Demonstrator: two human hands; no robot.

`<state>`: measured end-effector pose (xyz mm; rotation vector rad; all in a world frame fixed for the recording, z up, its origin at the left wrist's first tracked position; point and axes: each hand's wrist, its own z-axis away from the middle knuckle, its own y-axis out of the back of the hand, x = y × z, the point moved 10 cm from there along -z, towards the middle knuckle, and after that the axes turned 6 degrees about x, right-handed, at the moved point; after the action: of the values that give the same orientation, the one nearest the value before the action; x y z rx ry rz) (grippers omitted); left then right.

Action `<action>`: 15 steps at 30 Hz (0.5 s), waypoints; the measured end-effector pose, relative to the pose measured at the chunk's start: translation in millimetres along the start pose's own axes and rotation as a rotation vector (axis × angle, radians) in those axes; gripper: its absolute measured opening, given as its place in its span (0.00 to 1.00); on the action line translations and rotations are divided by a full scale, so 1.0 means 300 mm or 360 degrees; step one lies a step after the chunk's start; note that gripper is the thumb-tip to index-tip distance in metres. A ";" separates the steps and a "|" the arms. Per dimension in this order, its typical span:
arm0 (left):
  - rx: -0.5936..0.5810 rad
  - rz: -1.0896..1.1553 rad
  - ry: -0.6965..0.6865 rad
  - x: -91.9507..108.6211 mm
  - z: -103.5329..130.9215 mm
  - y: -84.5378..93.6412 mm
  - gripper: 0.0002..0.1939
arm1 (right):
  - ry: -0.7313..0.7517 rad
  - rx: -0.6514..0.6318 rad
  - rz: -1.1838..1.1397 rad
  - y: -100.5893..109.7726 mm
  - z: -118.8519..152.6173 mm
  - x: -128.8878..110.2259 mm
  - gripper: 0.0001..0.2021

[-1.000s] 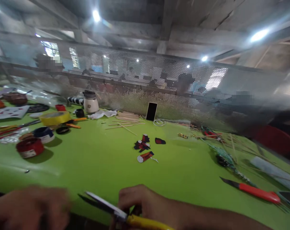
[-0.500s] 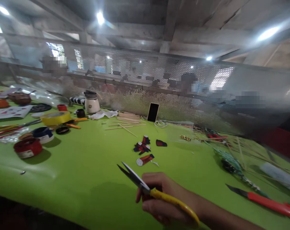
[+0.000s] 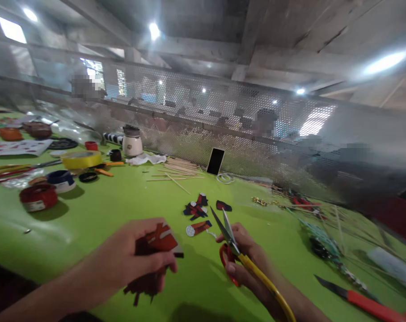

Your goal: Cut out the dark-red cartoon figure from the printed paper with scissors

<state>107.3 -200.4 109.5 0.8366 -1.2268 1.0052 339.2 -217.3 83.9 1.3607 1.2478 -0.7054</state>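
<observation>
In my left hand (image 3: 139,250) are dark red and brown cut-out pieces (image 3: 161,237), pinched between thumb and fingers; part of them hangs below the hand. My right hand (image 3: 243,255) grips scissors (image 3: 234,243) with yellow and red handles, their blades slightly apart and pointing up and away. Just beyond the blades lie several small dark red and black cut-outs (image 3: 196,208) in a cluster. A single dark cut-out (image 3: 223,205) sits to their right, and an orange one with a round white end (image 3: 199,228) lies nearer.
Tape rolls (image 3: 38,197) and a white jar (image 3: 132,142) stand on the left of the green table (image 3: 99,197). Thin wooden sticks (image 3: 181,167) and a propped phone (image 3: 215,161) are at the back. A red-handled knife (image 3: 367,299) and green beaded strands (image 3: 323,241) lie right.
My left hand has come into view from the lower left with the cut-out pieces. The right hand and scissors have shifted right, with the blades now pointing more upward.
</observation>
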 end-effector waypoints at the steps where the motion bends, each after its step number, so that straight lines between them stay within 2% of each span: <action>1: -0.0151 -0.0016 -0.0023 0.025 -0.038 -0.053 0.14 | 0.0005 -0.0003 -0.0018 0.005 0.003 0.009 0.25; 4: -0.0336 -0.0070 -0.0069 0.063 -0.145 -0.139 0.15 | 0.0059 0.0035 -0.0040 0.023 0.012 0.024 0.27; 9: -0.0490 -0.0148 -0.0124 0.053 -0.282 -0.199 0.17 | 0.0110 0.0290 0.0001 0.074 0.022 0.034 0.19; 13: -0.0516 -0.0102 -0.0186 0.028 -0.343 -0.231 0.34 | 0.0009 0.0439 -0.0077 0.082 0.037 0.089 0.20; 15: -0.0512 -0.0070 -0.0216 0.008 -0.350 -0.250 0.32 | -0.0069 0.0486 -0.0124 0.069 0.046 0.121 0.20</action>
<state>214.3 -129.6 95.8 0.6833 -1.4345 0.6993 371.5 -216.9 54.0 1.5400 1.1981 -1.0066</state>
